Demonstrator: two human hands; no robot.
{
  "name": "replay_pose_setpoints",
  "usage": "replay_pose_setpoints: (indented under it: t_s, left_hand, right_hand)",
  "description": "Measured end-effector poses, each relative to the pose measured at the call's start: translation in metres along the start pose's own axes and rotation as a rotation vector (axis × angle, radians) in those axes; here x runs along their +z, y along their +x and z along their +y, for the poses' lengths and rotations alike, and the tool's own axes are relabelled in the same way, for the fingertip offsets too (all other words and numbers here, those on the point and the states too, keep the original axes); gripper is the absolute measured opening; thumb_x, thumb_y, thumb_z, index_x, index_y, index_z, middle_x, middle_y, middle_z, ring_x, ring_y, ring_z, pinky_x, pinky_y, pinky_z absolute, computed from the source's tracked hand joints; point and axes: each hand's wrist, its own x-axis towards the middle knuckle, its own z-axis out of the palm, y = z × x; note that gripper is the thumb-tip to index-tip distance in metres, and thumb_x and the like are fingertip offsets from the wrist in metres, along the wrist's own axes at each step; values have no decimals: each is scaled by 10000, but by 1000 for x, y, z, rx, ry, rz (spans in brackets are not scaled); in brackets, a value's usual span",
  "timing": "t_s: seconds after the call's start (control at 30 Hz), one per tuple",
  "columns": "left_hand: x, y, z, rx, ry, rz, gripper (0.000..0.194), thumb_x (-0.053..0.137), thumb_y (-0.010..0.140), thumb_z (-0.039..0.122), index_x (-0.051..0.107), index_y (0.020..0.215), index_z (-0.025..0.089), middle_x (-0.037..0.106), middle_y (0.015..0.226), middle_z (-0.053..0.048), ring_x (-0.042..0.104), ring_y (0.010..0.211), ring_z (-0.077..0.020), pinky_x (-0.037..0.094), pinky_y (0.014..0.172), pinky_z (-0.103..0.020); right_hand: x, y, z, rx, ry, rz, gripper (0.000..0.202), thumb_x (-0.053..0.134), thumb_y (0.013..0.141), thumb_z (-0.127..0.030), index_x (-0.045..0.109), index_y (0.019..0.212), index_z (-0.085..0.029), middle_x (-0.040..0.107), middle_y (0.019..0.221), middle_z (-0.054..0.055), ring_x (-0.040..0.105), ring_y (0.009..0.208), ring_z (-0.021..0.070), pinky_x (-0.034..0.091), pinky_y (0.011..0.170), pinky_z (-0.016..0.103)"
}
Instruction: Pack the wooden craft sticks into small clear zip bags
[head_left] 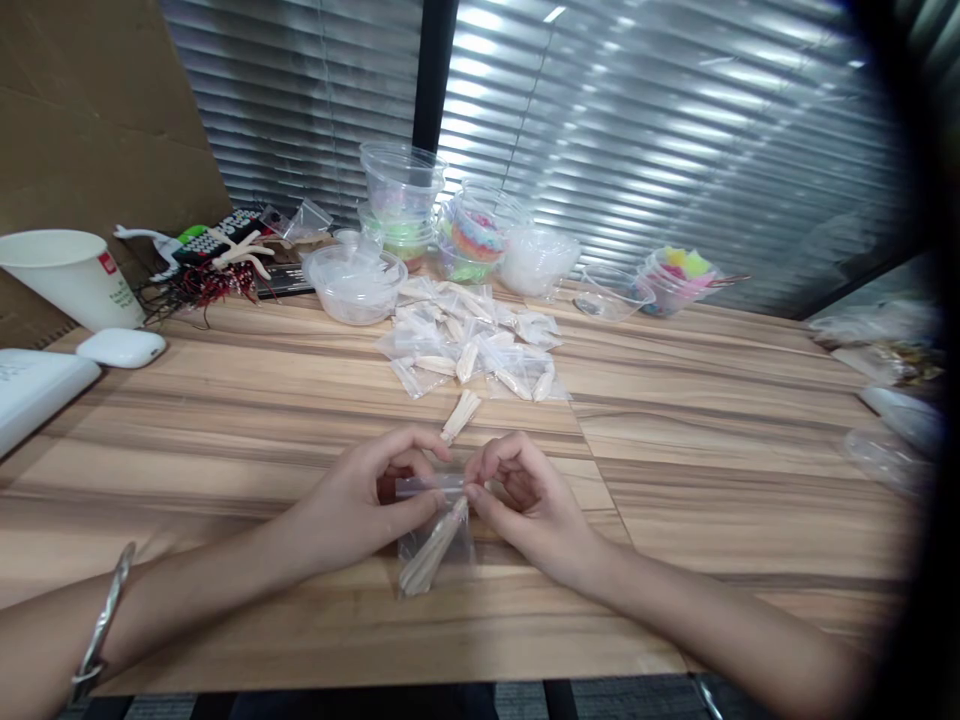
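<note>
A small clear zip bag with a bundle of pale wooden sticks inside is between my hands near the table's front edge. My left hand has its thumb on the bag's upper left part, with the fingers curled above it. Thumb and fingertips of my right hand pinch the bag's upper right corner. Just beyond my hands lies a loose bundle of sticks. Farther back is a pile of bags holding similar bundles.
Clear tubs and cups stand along the back, some with colourful contents. At left are a paper cup, a white case and a white box. Plastic packages lie at far right.
</note>
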Motion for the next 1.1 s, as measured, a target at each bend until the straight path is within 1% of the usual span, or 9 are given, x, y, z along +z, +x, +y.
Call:
replay_pose_setpoints:
  t_s: [0.13,0.23,0.4,0.47,0.6,0.77,0.87,0.97,1.1]
  left_hand:
    - [0,0,-1,-12,5,-3,326,583,822,354,484,1069,166,578,836,-22,573,725,-121,463,639,-227]
    - [-1,1,-1,-9,17,0,325,583,825,357,485,1066,163,583,836,-23,573,733,-124,462,644,-230]
    - [0,1,1,-7,20,-12,332,576,831,366,479,1073,161,574,809,-14,554,683,-109,451,606,-218]
    - [0,1,1,-3,29,-12,336,567,838,379,475,1076,161,575,805,-14,559,684,-112,453,605,-219]
    - [1,1,-1,-4,39,-18,351,567,839,382,467,1100,170,580,823,-13,566,701,-114,457,615,-219]
    - [1,2,-6,-4,-39,-51,374,572,842,370,433,1152,213,584,903,-9,580,753,-114,459,629,-211]
    - [1,3,-7,2,-93,-54,360,581,836,358,441,1131,206,582,948,-21,584,811,-127,464,662,-220]
    - [1,5,-8,3,-112,-9,311,586,832,331,470,1078,181,569,905,-16,569,788,-113,463,668,-215]
    - [0,6,-11,1,-94,64,269,595,822,303,496,1035,172,514,800,8,509,682,-80,442,598,-189]
  right_hand:
    - [0,1,-3,-3,-63,7,126,540,860,-225,439,922,-182,506,897,32,519,815,93,442,708,214]
    - [1,3,-6,-11,-31,-24,132,524,871,-207,446,978,-201,499,923,20,514,834,77,432,724,197]
    - [0,5,-6,41,-28,-69,183,540,862,-210,456,1024,-203,518,947,27,518,844,79,420,728,198]
    - [-1,6,-4,56,-27,-74,183,553,852,-217,468,1013,-196,526,945,31,525,850,85,420,732,202]
    - [-1,8,-2,104,43,-76,167,574,836,-232,463,948,-179,503,875,13,476,698,54,398,630,182]
    - [-1,11,-5,124,85,-56,182,589,821,-222,422,853,-157,457,769,-10,425,645,46,367,587,168]
    - [0,13,-8,111,150,-31,215,599,809,-205,390,804,-151,427,719,-27,403,622,38,352,576,155]
    - [0,15,-8,106,183,-10,246,605,795,-179,363,769,-151,411,689,-37,384,594,32,336,546,143]
    - [1,15,-5,96,200,6,225,597,804,-175,373,793,-158,431,695,-37,427,599,35,365,552,143]
